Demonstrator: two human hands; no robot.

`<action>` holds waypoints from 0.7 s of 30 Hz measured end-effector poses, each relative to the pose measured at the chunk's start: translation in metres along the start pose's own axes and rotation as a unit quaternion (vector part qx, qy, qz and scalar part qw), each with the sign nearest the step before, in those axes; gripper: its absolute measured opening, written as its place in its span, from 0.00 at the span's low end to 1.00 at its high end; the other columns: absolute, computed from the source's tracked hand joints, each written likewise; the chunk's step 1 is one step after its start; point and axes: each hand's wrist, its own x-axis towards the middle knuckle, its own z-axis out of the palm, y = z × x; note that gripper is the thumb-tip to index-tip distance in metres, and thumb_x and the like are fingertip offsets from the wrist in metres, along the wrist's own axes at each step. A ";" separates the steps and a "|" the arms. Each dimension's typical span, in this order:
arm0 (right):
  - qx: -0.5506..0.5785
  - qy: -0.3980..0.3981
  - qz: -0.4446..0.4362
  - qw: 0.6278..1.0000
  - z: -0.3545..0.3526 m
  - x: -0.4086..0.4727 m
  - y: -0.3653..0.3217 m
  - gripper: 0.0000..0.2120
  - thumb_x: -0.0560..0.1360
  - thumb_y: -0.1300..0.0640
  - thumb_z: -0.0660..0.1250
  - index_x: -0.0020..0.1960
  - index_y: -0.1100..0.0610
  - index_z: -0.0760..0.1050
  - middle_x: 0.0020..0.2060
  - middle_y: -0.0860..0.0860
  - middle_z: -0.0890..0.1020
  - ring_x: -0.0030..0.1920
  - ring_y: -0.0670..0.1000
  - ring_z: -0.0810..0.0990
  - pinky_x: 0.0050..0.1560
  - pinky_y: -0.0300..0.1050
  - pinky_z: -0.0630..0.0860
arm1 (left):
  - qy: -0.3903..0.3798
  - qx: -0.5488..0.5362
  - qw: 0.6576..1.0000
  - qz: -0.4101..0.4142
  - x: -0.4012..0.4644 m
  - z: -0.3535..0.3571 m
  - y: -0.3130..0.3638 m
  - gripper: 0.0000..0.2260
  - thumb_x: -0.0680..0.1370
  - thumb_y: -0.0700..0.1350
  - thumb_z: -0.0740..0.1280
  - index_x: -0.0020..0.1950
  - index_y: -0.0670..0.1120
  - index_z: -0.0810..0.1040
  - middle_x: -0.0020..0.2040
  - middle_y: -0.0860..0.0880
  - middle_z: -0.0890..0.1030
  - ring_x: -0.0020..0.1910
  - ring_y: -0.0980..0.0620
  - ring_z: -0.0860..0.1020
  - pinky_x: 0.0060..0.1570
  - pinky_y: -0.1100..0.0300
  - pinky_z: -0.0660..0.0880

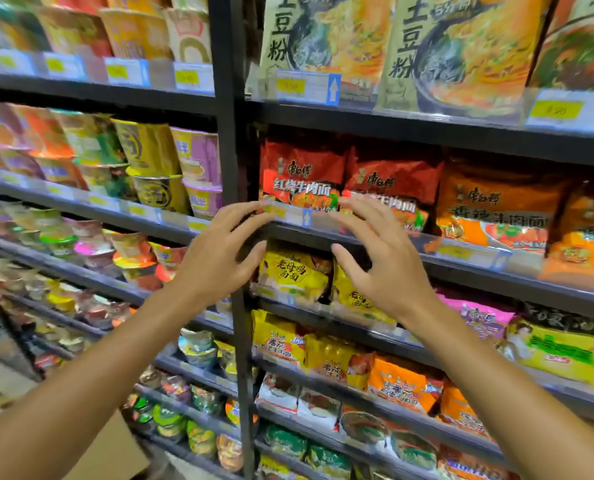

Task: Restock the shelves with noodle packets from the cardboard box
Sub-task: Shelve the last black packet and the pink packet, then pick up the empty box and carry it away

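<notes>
Both hands point(219, 261) point(382, 268) raised, fingers point(250, 216) spread, empty

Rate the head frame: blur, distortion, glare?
Head view: soft overall, the price tags unreadable; wide-angle bend slants the shelves; bottom-left cardboard box smeared; slight sheen on the red noodle packets; left hand and right hand fairly sharp, evenly lit.
</notes>
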 end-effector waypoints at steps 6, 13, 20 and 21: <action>0.129 -0.063 -0.074 0.987 0.048 -0.025 -0.044 0.21 0.80 0.51 0.67 0.71 0.54 0.73 0.70 0.49 0.74 0.72 0.52 0.70 0.73 0.45 0.65 | -0.042 0.093 0.984 -0.149 -0.130 -0.059 0.012 0.19 0.82 0.52 0.61 0.72 0.50 0.72 0.72 0.50 0.70 0.71 0.47 0.69 0.66 0.49 0.70; 0.246 -0.202 -0.104 0.942 0.129 -0.055 -0.134 0.25 0.79 0.46 0.66 0.74 0.51 0.69 0.72 0.46 0.71 0.73 0.47 0.65 0.74 0.35 0.56 | -0.124 0.218 0.893 -0.375 -0.311 -0.152 0.049 0.24 0.79 0.59 0.55 0.73 0.53 0.69 0.73 0.49 0.69 0.71 0.47 0.67 0.66 0.49 0.70; 0.280 -0.302 -0.127 0.902 0.183 -0.073 -0.240 0.27 0.80 0.41 0.63 0.77 0.45 0.63 0.75 0.42 0.65 0.76 0.46 0.60 0.75 0.49 0.63 | -0.115 0.268 0.823 -0.488 -0.435 -0.226 0.060 0.27 0.78 0.62 0.56 0.72 0.51 0.71 0.72 0.47 0.71 0.70 0.46 0.69 0.68 0.50 0.68; 0.277 -0.312 -0.131 0.899 0.191 -0.076 -0.256 0.27 0.80 0.40 0.62 0.77 0.44 0.62 0.75 0.41 0.64 0.77 0.46 0.59 0.75 0.50 0.62 | -0.109 0.274 0.818 -0.494 -0.447 -0.235 0.060 0.27 0.78 0.62 0.57 0.72 0.50 0.72 0.71 0.47 0.72 0.70 0.46 0.70 0.68 0.51 0.67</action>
